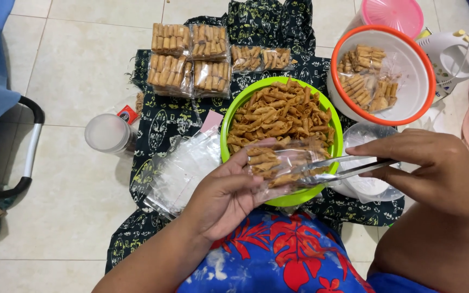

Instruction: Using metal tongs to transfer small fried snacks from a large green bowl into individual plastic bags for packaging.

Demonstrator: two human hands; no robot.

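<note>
Nearest the camera, the person's lap showed a blue garment (289, 260) with red floral print. Above it, the left hand (225, 192) held a small clear plastic bag (280, 165) partly filled with rolled fried snacks; the fingers (256, 147) were curled around the bag, thumb on its near side, gripping it over the near rim of the green bowl. The right hand (435, 165) held a pair of metal tongs (348, 167), its fingers pressed together around the handles, with the tong tips reaching into the mouth of the bag. Whether the tips pinched a snack could not be told. Beside the left hand lay a stack of empty clear bags (183, 171) on a dark patterned cloth (164, 122) spread over the tiled floor (71, 163). Under the right hand sat a clear plastic container (367, 187), partly hidden. The green bowl (228, 116) stood just beyond the hands, heaped with loose golden-brown rolled snacks (278, 111). To its left, off the cloth, stood a round translucent jar (107, 133). To the right of the green bowl stood a white bowl with an orange rim (416, 59) holding filled bags of snacks (365, 78). Farther back on the cloth lay rows of sealed snack packs (191, 59). At the far right were a pink lid (394, 15) and a white hand mixer (457, 54).
</note>
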